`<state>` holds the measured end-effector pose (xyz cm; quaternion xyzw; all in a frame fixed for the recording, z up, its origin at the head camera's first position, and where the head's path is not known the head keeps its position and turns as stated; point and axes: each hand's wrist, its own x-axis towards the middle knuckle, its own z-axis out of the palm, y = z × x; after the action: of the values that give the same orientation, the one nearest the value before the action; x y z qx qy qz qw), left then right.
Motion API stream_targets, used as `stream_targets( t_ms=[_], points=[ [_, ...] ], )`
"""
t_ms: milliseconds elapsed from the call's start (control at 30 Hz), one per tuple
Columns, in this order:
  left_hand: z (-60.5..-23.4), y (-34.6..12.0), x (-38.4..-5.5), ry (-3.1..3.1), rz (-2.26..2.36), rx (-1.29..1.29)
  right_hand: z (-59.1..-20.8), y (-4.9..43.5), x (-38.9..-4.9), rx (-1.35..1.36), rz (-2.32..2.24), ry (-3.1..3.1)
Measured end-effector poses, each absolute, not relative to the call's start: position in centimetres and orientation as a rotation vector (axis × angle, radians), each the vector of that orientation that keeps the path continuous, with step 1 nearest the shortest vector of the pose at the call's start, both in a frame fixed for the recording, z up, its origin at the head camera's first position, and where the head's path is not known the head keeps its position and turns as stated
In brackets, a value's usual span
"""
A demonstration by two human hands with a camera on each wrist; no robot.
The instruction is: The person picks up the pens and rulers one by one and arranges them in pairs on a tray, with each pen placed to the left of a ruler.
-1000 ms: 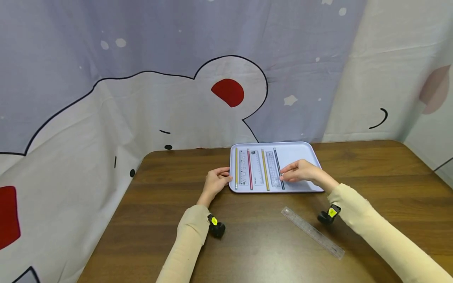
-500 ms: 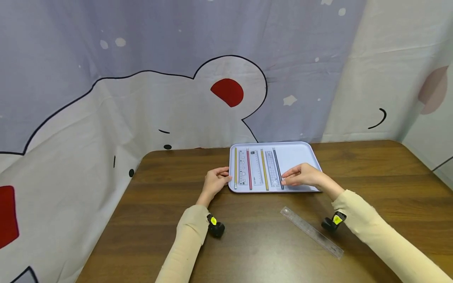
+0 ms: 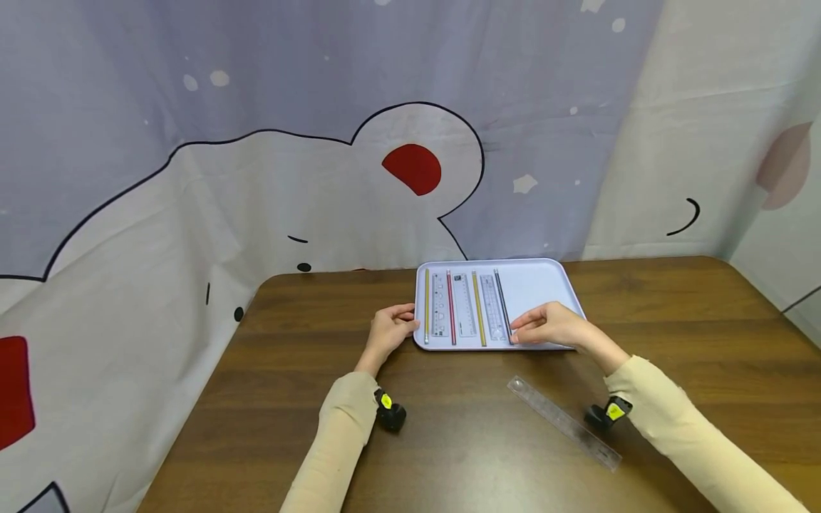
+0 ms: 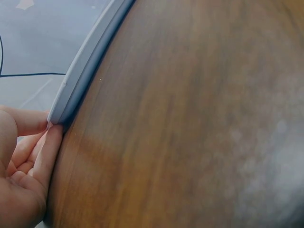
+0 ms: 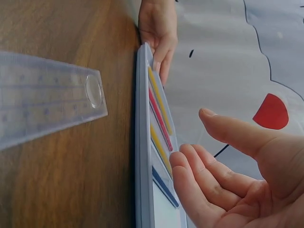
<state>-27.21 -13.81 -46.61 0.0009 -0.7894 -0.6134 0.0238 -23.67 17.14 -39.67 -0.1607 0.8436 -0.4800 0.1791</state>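
Observation:
My left hand (image 3: 388, 331) pinches the left rim of a white tray (image 3: 541, 285) between thumb and fingers; the left wrist view shows the pinch at the tray rim (image 4: 80, 71). Over the tray, my right hand (image 3: 553, 328) has its fingertips at the near end of a dark pencil (image 3: 502, 299). In the right wrist view, thumb and fingers stand apart with nothing between them. Left of the dark pencil lie a yellow pencil (image 3: 479, 306), a red pencil (image 3: 452, 306) and another yellow pencil (image 3: 426, 306), alternating with clear rulers (image 3: 465, 306), roughly side by side.
A longer clear ruler (image 3: 564, 422) lies slanted on the wooden table (image 3: 449, 434), in front of the tray and between the forearms. Behind the table hangs a printed curtain (image 3: 288, 192), close to the tray's far edge.
My right hand has slid a little toward me along the dark pencil, down to its near end. The left hand stays at the tray's rim.

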Motion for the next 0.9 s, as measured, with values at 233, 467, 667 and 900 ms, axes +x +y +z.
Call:
stream_targets(
  t_ms=[233, 467, 667, 900],
  points=[
    [-46.5, -13.8, -27.3, -2.436, -1.9, -0.022, -39.5, 17.1, -23.0, -0.47, -1.294, 2.428],
    [-46.4, -13.8, -27.2, -2.438, -1.913, -0.005, -39.8, 17.2, -22.4, -0.451, -1.303, 2.367],
    [-46.3, -13.8, -27.1, -2.452, -1.911, -0.001, -40.0, 17.6, -21.9, -0.463, -1.3, 2.352],
    [-46.3, -13.9, -27.0, -2.456, -1.898, 0.003, -40.2, 18.0, -21.2, -0.449, -1.286, 2.333]
  ],
)
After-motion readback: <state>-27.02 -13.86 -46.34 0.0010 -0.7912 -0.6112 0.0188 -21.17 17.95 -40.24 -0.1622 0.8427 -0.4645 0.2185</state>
